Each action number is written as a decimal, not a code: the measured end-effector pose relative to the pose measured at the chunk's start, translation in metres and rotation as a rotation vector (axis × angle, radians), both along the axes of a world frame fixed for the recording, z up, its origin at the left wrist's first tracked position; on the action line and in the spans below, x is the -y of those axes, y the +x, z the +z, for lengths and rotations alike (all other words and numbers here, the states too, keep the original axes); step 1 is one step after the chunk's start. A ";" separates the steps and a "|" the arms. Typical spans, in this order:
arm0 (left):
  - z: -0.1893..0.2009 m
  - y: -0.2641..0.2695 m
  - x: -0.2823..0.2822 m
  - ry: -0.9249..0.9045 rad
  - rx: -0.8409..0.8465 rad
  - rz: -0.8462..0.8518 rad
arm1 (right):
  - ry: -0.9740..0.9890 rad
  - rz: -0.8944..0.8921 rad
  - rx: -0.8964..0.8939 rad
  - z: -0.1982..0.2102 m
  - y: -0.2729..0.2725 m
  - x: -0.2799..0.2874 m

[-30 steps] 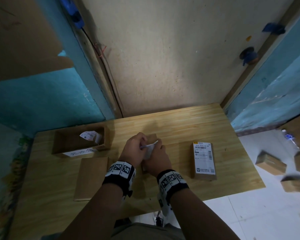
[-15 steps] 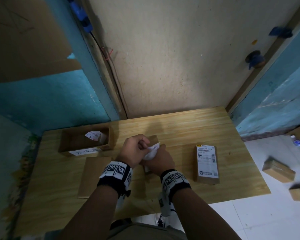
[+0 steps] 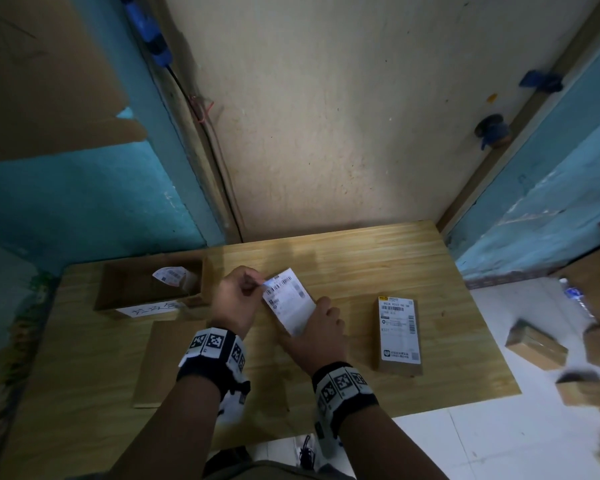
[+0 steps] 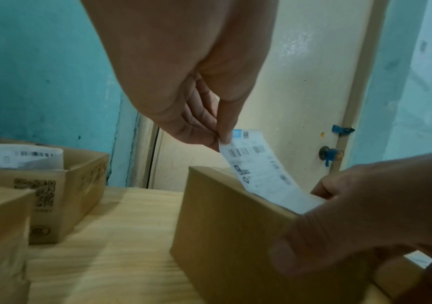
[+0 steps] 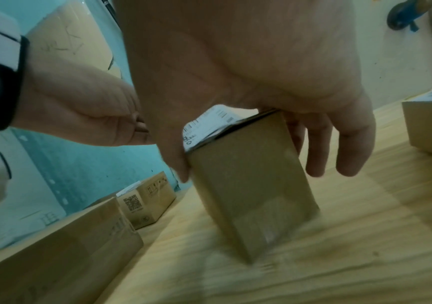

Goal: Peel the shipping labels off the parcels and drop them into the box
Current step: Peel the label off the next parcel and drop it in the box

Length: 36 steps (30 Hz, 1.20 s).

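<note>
Sitting at the worktop's (image 3: 343, 265) far left: open box (image 3: 118, 289), a label (image 3: 168, 275) lying inside. Lying just in front: flat parcel (image 3: 167, 358). Standing mid-worktop: parcel (image 4: 230, 226) under both hands. Lying to its right: labelled parcel (image 3: 399, 336).

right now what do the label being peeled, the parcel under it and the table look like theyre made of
Label: thin white printed paper, probably adhesive-backed; it bends as the left hand pinches its corner.
Parcel: plain brown cardboard, matte, with folded edges; the right hand holds it.
Table: light wood or wood-look laminate, with visible grain and plank seams; which one cannot be told.
</note>
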<state>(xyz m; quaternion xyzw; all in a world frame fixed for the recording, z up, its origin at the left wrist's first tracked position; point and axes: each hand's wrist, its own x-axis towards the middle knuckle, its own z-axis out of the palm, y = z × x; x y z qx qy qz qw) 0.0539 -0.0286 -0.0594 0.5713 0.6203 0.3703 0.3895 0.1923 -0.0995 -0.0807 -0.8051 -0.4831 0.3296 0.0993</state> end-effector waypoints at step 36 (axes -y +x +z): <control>0.043 0.016 -0.026 -0.192 -0.126 -0.150 | 0.182 0.209 -0.201 -0.003 0.008 -0.043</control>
